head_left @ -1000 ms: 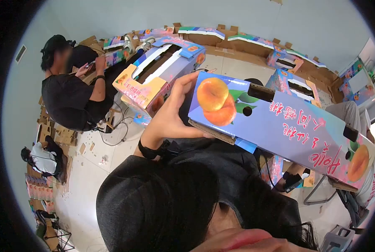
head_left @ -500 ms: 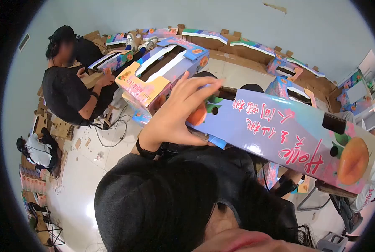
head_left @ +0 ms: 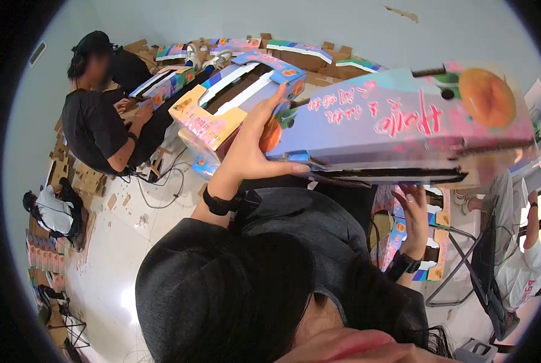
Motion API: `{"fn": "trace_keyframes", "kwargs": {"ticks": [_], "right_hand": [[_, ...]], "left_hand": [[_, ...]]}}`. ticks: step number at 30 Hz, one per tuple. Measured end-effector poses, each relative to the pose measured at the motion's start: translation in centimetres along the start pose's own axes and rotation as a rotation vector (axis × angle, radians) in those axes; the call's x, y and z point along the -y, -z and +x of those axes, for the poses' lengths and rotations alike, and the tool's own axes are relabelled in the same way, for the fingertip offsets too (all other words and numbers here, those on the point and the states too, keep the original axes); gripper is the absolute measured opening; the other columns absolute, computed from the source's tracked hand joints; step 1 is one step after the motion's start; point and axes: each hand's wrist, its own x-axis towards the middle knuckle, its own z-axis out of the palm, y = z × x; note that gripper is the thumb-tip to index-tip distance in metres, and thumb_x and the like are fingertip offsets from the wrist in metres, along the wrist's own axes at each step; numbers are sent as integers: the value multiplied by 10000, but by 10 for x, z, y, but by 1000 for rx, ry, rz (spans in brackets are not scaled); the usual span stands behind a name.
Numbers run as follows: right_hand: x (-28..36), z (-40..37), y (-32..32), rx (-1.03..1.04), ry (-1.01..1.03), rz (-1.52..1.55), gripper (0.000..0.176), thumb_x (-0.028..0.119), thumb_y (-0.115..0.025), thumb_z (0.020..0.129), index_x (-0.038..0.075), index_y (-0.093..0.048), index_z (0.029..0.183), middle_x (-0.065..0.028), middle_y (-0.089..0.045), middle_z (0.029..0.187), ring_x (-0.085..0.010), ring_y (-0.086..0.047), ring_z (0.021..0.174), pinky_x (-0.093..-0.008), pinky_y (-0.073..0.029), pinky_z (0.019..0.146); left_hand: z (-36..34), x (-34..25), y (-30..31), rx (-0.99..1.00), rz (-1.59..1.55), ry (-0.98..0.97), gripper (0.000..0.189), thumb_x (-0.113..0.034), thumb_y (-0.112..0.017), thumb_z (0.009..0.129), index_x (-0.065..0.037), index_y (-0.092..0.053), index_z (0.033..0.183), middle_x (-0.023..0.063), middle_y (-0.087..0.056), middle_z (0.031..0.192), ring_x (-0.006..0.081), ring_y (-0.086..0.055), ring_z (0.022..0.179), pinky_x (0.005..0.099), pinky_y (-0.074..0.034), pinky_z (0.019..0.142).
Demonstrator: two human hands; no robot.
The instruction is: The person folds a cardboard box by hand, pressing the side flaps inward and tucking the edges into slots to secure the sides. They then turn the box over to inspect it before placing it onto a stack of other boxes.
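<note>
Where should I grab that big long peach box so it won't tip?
At its two short ends, one hand from each side. The peach box is long, flat and held tilted, so a middle grip would probably let it swing. The left hand clamps the left end; the right hand is open beneath it.

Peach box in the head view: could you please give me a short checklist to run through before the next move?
1. Grip: the left hand clasps the peach box at one end: ok.
2. Support: the right hand is open beneath the box; whether it touches: cannot tell.
3. Underside of the box closed: cannot tell, blurred.
4. Clearance: the co-worker on the left is apart from the box: ok.
</note>
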Motion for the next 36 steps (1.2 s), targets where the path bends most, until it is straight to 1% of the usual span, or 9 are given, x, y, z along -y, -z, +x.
{"fn": "trace_keyframes", "kwargs": {"ticks": [1,2,5,9,18,26,27,30,36], "right_hand": [[1,2,-10,118,-7,-54,707,89,-639,859,37,-276,1463,-130,-411,1426,-275,-422,1297,-449,-359,1062],[6,5,-21,137,-126,-108,785,91,-715,807,47,-282,1460,-120,-399,1432,-272,-378,1332,-445,-333,1079],[3,19,-54,216,-51,-370,940,91,-842,676,39,-297,1440,-129,-402,1420,-261,-368,1325,-409,-316,1079],[-5,33,-78,195,41,-539,863,125,-857,675,-13,-370,1374,-163,-509,1297,-245,-464,1229,-360,-362,1029],[-5,35,-106,294,131,-356,647,-73,-769,720,-21,-441,1275,-98,-574,1160,-185,-573,1051,-319,-480,912],[24,18,-98,263,81,-261,649,93,-834,677,13,-521,1240,-89,-620,1134,-181,-584,1068,-345,-467,918],[29,13,-96,196,-18,-240,757,76,-849,652,34,-470,1307,-90,-592,1200,-193,-578,1099,-342,-466,924],[16,13,-84,121,192,-157,893,90,-877,616,46,-397,1369,-89,-545,1269,-205,-549,1146,-349,-455,947],[13,8,-71,101,168,-206,999,117,-905,572,52,-351,1400,-87,-508,1303,-210,-500,1202,-361,-420,990]], "left_hand": [[-5,7,0,-3,-69,69,1182,-318,-915,535,-23,-272,1482,177,-439,1404,283,-418,1304,391,-297,1083],[-7,11,1,-6,-107,112,1189,-315,-906,535,-21,-259,1487,172,-416,1412,270,-401,1310,377,-281,1090],[-13,23,0,-20,-227,197,1192,-281,-899,533,-15,-245,1493,163,-367,1439,244,-363,1332,358,-247,1112],[-23,36,1,-54,-344,197,1165,-209,-913,532,-13,-266,1481,159,-356,1462,241,-353,1351,372,-244,1122],[-44,61,29,29,-356,242,1204,-243,-920,490,0,-274,1477,120,-375,1452,209,-415,1285,335,-286,1084],[-50,48,29,117,-566,497,1078,-221,-901,529,12,-345,1423,96,-464,1361,213,-442,1258,347,-314,1072],[-49,45,27,135,-584,518,1063,-209,-899,531,9,-353,1417,95,-467,1358,215,-442,1258,350,-315,1071],[-49,41,13,170,-622,556,1033,-161,-889,540,-4,-362,1415,95,-475,1348,215,-439,1261,350,-316,1069],[-51,41,4,283,-559,684,1010,-88,-869,556,-15,-352,1421,94,-486,1339,209,-428,1273,341,-315,1071]]}}
